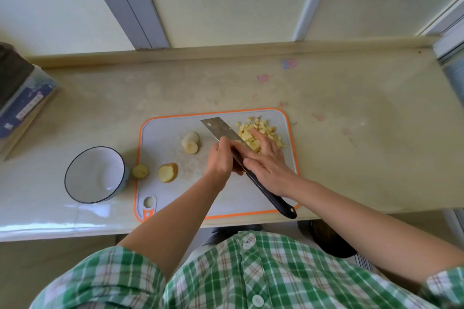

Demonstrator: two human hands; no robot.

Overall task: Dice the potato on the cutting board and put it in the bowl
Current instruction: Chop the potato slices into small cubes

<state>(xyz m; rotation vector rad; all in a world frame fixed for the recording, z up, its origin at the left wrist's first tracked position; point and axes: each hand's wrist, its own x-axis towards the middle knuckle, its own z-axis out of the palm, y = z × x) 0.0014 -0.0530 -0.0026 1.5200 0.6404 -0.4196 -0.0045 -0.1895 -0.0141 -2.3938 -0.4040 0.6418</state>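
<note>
A grey cutting board point(163, 133) with an orange rim lies on the counter. On its far right is a pile of diced potato point(263, 128). A knife point(218, 128) lies slanted across the board, blade far left, black handle near right. My left hand point(219, 160) grips it where blade meets handle. My right hand point(267, 160) rests flat over the handle, fingers spread onto the dice. Stacked potato slices point(190, 142) and a potato end piece point(168, 172) lie on the board's left. A smaller end piece point(140, 171) sits off the board, beside the empty white bowl point(82, 183).
A blue and white box point(22, 105) stands at the counter's far left. A raised ledge point(226, 50) and wall panels run behind the counter. The counter's front edge point(62, 229) is close to my body. The knife handle's tip overhangs the board's near edge.
</note>
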